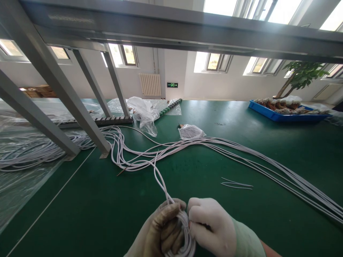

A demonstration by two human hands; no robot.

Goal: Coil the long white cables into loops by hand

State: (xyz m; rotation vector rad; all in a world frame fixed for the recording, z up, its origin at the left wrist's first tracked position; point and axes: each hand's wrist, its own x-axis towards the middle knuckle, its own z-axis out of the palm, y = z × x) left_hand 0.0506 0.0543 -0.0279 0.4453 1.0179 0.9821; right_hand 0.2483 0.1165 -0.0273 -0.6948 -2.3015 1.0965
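Coiled white cable (187,236) in smooth plastic
The flat green desk (120,207) gleams; the grey metal frame (187,34) looks smooth.

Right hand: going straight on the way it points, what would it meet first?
The right hand would first meet the coiled white cable, which it seems to touch, then probably the left hand; depth is unclear.

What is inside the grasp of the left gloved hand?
The left hand holds a coil of white cable, whose loops show beside the right hand. The parts of the coil covered by the gloved fingers cannot be seen.
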